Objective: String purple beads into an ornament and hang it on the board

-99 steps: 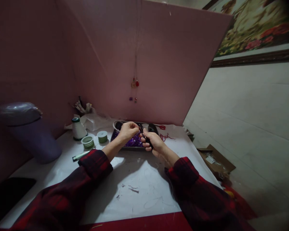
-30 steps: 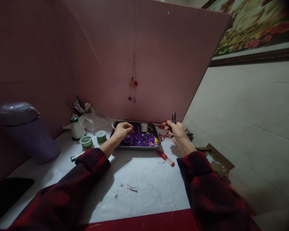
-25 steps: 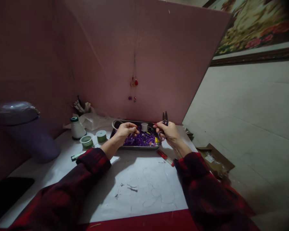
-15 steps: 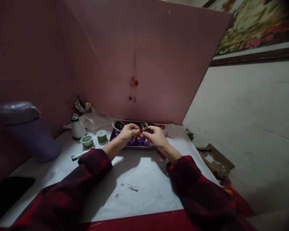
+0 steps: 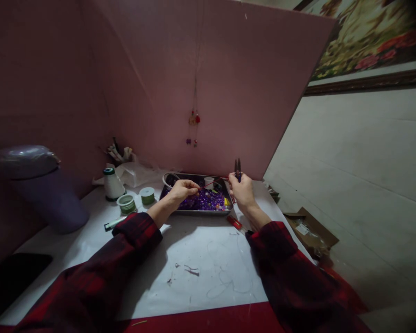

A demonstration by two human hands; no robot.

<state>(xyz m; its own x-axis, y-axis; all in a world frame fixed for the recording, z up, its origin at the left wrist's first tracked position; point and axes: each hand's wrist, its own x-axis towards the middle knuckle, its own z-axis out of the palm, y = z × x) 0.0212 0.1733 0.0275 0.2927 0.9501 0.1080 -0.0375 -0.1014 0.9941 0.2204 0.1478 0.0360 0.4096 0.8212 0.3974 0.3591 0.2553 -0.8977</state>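
Observation:
Above a dark tray [image 5: 203, 213] of purple beads [image 5: 206, 201], my left hand [image 5: 182, 192] is closed in a pinch on a thin red cord [image 5: 208, 184]. The cord stretches across the tray toward my right hand [image 5: 241, 188], which is beyond the tray's right edge. Closed in my right hand is a pair of thread snips [image 5: 237, 167], with the two blades pointing up and slightly apart. Whether the right fingers also grip the cord's end I cannot tell. A small white cup [image 5: 209, 182] stands in the back of the tray.
Left of the tray are two green thread spools [image 5: 126, 204], a white thread cone [image 5: 113, 185] and a cutter [image 5: 115, 224]. A purple tumbler [image 5: 52, 194] stands farther left. A red-handled tool [image 5: 235, 224] lies near my right wrist. Pendants [image 5: 194, 119] hang before the pink panel [image 5: 142, 69].
My hands have separated: the right moved right, off the tray, with the snips now upright. The red cord has come into view between them, and more beads and the white cup show.

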